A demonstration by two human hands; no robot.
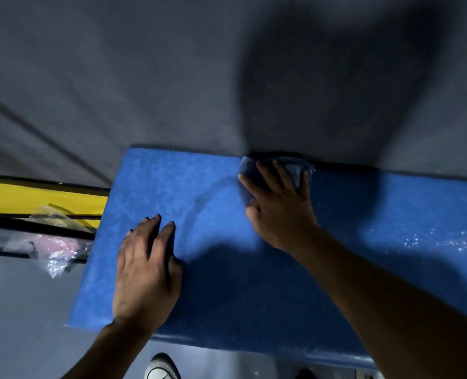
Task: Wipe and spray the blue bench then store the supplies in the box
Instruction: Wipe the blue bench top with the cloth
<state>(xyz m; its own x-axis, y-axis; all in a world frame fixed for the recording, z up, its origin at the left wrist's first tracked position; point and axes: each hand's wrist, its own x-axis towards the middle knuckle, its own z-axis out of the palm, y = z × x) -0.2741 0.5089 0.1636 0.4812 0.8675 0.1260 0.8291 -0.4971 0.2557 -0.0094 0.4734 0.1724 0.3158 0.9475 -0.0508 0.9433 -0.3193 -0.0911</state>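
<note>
The blue bench [199, 187] fills the middle of the view, its far edge against a grey wall. My right hand [278, 203] presses a dark blue cloth [295, 166] flat on the bench near that far edge, fingers spread over it. A curved wipe mark runs across the surface to the left of the cloth. My left hand [145, 269] lies flat on the bench near its left end, palm down, holding nothing. Wet droplets [434, 240] glisten on the bench's right part. No spray bottle or box is in view.
A yellow and black bench or frame [35, 198] stands to the left, with a crumpled clear plastic bag [49, 247] holding something pink on it. The grey wall [172, 77] rises behind. My shoes [161, 367] show on the grey floor below the bench's near edge.
</note>
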